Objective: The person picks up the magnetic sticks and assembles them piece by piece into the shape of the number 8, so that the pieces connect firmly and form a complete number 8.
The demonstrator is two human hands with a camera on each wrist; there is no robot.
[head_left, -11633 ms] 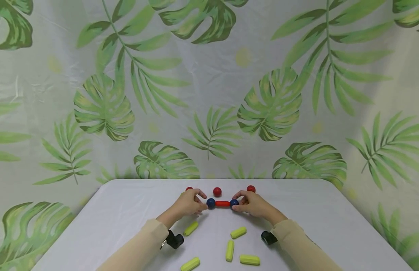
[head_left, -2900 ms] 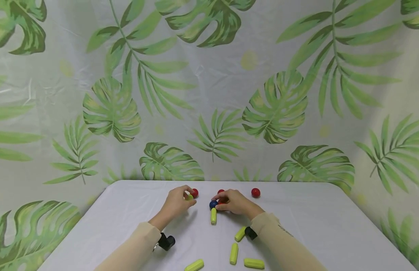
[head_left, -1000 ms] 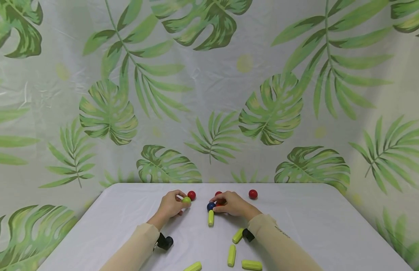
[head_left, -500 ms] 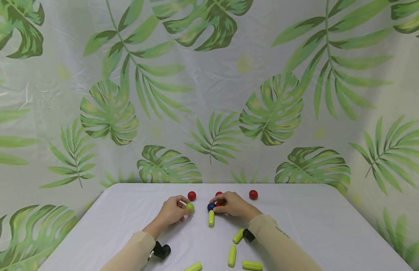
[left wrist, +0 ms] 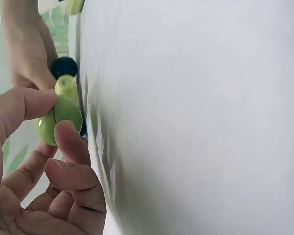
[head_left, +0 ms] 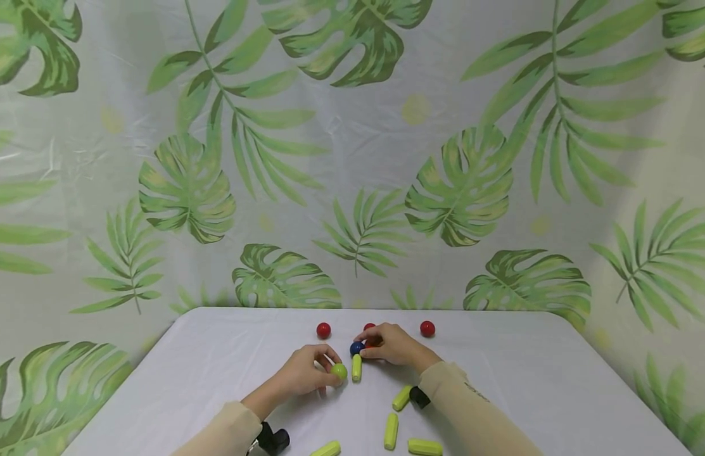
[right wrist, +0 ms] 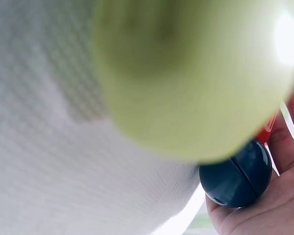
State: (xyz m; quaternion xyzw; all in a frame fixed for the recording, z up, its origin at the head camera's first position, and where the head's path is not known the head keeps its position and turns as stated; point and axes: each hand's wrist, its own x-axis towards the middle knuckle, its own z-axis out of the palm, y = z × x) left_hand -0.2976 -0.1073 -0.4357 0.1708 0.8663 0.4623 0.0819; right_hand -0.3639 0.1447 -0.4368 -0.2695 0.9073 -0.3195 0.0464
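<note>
Thumb and fingers of my left hand (head_left: pixel 306 372) pinch a glossy green ball (head_left: pixel 338 371), which shows a groove in the left wrist view. Just right of it, a yellow-green rod (head_left: pixel 356 368) points toward me from a dark blue ball (head_left: pixel 357 348). My right hand (head_left: pixel 393 345) grips this joined piece at the blue ball and the red rod (head_left: pixel 372 342), covering much of it. In the left wrist view the green ball (left wrist: pixel 59 120) overlaps the near end of the yellow-green rod (left wrist: pixel 66 86). The right wrist view shows a blue ball (right wrist: pixel 235 176) against the hand.
Red balls stand along the back: one at left (head_left: pixel 323 330), one partly behind the right hand (head_left: pixel 370 327), one at right (head_left: pixel 427 329). Several loose yellow-green rods (head_left: pixel 391 431) lie nearer me, one beside the right wrist camera (head_left: pixel 419 397). A leaf-patterned cloth hangs behind the table.
Earlier the red rod lay crosswise between two blue balls; now a yellow-green rod extends from one. My left hand has brought the green ball from beside the left red ball toward that rod's end.
</note>
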